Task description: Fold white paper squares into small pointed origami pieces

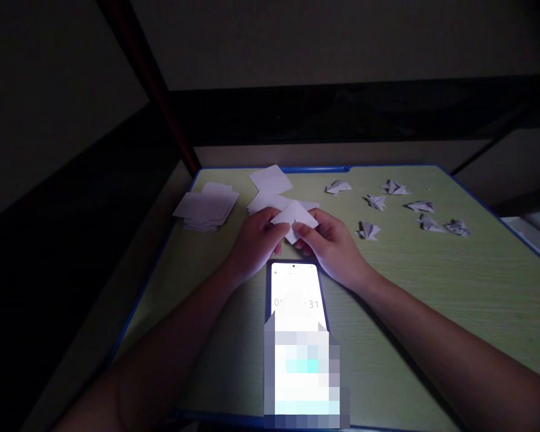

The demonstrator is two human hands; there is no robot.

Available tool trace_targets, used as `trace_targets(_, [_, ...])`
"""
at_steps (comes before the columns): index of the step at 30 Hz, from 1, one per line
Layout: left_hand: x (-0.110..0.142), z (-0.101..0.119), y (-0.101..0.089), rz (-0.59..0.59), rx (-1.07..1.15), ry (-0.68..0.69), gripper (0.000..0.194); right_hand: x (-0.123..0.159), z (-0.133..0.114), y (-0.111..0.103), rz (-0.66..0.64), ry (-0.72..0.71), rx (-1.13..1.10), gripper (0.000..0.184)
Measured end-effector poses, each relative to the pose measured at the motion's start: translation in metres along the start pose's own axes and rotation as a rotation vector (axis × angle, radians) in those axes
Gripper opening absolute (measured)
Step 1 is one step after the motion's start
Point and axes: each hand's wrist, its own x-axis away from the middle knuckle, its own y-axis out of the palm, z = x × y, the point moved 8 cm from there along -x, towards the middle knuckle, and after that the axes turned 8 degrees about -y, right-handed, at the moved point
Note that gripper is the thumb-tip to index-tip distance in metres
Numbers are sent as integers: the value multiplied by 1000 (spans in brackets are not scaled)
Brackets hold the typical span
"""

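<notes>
Pinching folded paper w/ left hand & right hand — beyond phone. Flanked by paper stack far left — folded pcs far right.

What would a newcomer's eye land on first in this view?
Most likely the glowing smartphone, the brightest thing here, lying on the near middle of the pale green table. Just beyond it, the left hand and right hand hold a folded white paper between them. Small folded paper figures lie scattered toward the table's far right.
</notes>
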Motion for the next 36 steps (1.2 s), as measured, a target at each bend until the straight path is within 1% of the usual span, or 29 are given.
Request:
trace_targets(10, [0,0,1,-1,-3,-15,8,0,2,-1,11,1,19,20])
trace_targets(21, [1,3,2,-4,36,20,9,0,2,-1,12,0,-6,19])
trace_targets(26, [1,2,2,-15,19,19,10,0,1,-1,14,9,-7,19])
trace_targets(31, [-1,-3,2,-28,64,-28,13,0,1,-1,23,16,-24,18])
trace_targets(36, [-2,-3,2,-12,72,-24,10,0,1,-1,31,10,-30,19])
